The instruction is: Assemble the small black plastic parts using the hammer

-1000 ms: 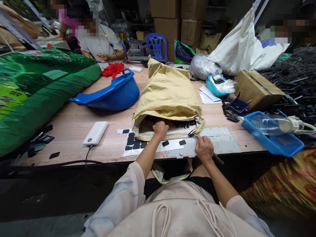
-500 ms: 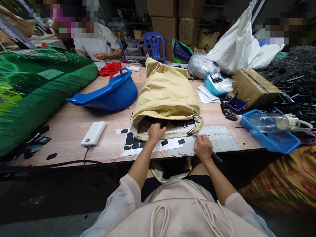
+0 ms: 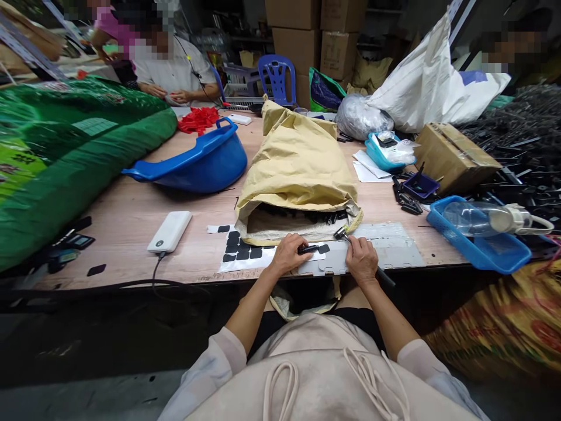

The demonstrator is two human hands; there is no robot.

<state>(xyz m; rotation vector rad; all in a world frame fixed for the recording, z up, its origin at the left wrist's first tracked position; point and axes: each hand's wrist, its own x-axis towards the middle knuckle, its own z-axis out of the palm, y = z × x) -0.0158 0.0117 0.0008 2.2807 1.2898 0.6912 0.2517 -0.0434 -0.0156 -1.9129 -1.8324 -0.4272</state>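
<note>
Left hand (image 3: 289, 252) holds black piece (image 3: 309, 249) (plastic, perhaps).

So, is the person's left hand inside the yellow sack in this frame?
No, the left hand is outside the yellow sack, in front of its open mouth, holding a slim black piece.

No text can be read. Dark characters are seen on the light-green panel (image 3: 20, 166) of the large glossy green plastic sack (image 3: 109, 149), too blurred. Red print, also unreadable, is carried by the yellow-brown woven sack (image 3: 504, 324). Stacked brown cardboard cartons (image 3: 338, 55): faint marks, not resolved.
</note>
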